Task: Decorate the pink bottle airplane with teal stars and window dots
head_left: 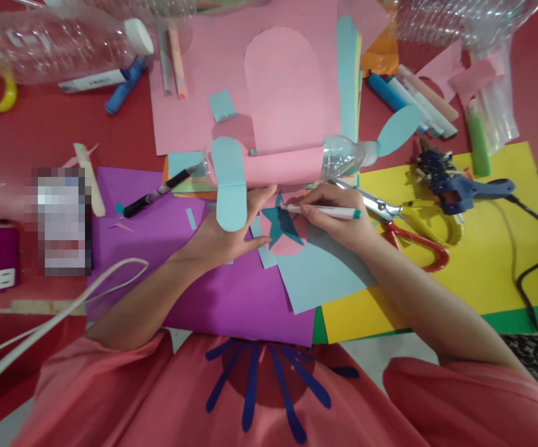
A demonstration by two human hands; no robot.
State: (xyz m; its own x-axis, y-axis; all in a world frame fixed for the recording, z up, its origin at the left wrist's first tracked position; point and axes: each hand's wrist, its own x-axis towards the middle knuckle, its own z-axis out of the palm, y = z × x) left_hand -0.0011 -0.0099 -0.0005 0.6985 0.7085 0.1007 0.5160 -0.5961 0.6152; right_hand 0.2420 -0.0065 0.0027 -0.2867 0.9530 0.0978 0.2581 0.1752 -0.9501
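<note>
My right hand (346, 226) grips a white marker (332, 212) with a teal end, its other end over a dark teal star (281, 230) on a small pink paper piece (292, 249). My left hand (217, 244) lies open, thumb and forefinger apart at the left of that piece. Just beyond both hands lies a clear plastic bottle (341, 155) wrapped in a pink paper band (282, 166). A light blue rounded paper strip (230, 205) hangs from the bottle over part of my left hand, and a light blue leaf shape (397, 129) sits by its cap.
Scissors (422, 251) and a blue glue gun (460, 189) with a black cord lie on yellow paper (497, 248) at right. Purple paper (250, 304), a black pen (157, 192) and a phone-like device (64, 223) are left. Large clear bottles (54, 46) and markers (387, 93) lie farther back.
</note>
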